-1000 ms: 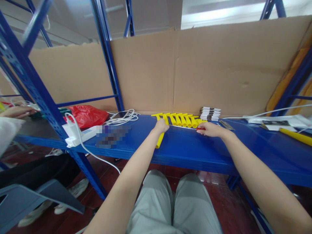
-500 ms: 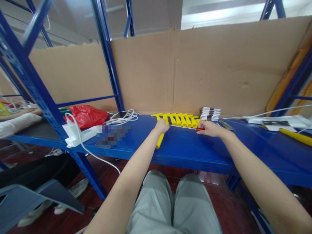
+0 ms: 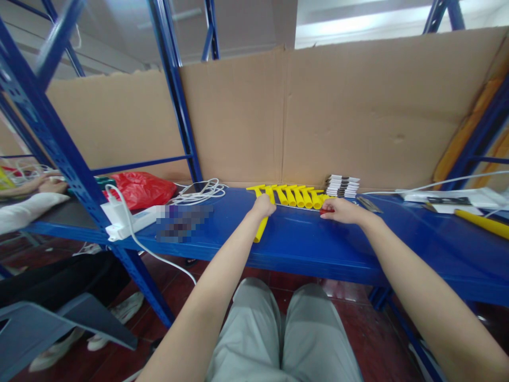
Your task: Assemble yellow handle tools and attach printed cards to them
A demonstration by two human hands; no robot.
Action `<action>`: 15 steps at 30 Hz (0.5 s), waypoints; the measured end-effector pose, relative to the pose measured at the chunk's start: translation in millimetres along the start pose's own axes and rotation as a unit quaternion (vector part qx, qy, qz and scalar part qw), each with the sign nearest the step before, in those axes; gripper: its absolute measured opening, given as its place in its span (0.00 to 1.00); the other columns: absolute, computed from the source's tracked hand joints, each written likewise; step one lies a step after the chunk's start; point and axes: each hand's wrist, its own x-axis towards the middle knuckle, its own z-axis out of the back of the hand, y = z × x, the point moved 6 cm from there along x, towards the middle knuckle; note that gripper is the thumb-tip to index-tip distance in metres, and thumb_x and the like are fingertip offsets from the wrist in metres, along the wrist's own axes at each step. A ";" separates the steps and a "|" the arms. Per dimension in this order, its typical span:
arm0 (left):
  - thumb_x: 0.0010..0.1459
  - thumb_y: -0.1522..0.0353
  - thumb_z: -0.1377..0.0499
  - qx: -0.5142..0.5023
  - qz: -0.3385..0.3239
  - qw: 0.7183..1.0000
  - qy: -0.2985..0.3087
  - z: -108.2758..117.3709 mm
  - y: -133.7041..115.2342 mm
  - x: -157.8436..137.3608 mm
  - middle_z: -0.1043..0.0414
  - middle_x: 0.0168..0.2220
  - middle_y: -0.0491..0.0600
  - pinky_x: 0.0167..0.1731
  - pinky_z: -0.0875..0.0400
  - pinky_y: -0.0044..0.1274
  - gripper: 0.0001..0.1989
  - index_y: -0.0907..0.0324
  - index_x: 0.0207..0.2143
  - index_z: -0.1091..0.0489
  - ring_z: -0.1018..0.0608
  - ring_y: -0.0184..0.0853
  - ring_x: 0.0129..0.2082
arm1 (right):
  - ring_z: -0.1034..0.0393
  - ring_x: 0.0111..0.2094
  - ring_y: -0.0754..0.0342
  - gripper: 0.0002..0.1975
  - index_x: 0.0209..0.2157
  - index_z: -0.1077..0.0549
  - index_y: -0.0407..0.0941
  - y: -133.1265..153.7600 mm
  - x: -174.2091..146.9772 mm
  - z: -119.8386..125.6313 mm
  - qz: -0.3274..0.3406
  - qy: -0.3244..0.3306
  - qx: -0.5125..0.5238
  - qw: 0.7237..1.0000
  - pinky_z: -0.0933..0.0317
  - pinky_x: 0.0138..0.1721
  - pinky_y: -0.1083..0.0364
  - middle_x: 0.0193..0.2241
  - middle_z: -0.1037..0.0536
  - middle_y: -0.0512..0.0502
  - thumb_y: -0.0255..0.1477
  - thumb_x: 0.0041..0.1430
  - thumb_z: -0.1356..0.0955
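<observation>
My left hand [image 3: 264,207] is closed around a yellow T-shaped tool [image 3: 260,231], whose tubular handle sticks out below my fingers toward the table's front edge. My right hand [image 3: 342,210] grips the small red handle of what looks like a screwdriver [image 3: 298,207]. Its long thin metal shaft lies level and points left to my left hand; the tip is hidden there. Between my hands, just behind the shaft, several more yellow T-shaped tools [image 3: 291,197] lie side by side in a row, open tube ends facing me.
White packs with black bands [image 3: 342,187] are stacked behind my right hand. On the blue table [image 3: 302,244] at left are a red bag [image 3: 142,190], white cables [image 3: 209,191] and a power strip [image 3: 135,220]. A yellow tube [image 3: 483,224] lies far right. Another person's hands [image 3: 53,184] work at far left.
My hands and the tools they hold stay almost exactly in place. At far left, the other person's hands and sleeve have shifted slightly.
</observation>
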 end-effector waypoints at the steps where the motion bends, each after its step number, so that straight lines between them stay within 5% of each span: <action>1: 0.56 0.76 0.45 0.000 0.001 1.000 0.001 -0.2 0.1 0.1 0.24 0.42 0.65 0.40 0.29 0.22 0.15 0.75 0.45 0.29 0.21 0.41 0.43 | 0.31 0.29 0.51 0.05 0.27 0.33 0.45 0.2 -0.1 0.2 -0.002 0.001 -0.001 1.000 0.40 0.32 0.55 0.26 0.25 0.45 0.31 0.50 0.33; 15: 0.57 0.74 0.46 0.072 -0.030 0.996 -0.041 -5.5 -4.5 8.8 0.27 0.46 0.67 0.44 0.30 0.22 0.18 0.73 0.49 0.30 0.24 0.43 0.49 | 0.27 0.32 0.50 0.02 0.26 0.27 0.46 -34.1 -9.5 11.7 -0.084 0.028 -0.036 0.995 0.36 0.34 0.55 0.29 0.21 0.47 0.29 0.48 0.31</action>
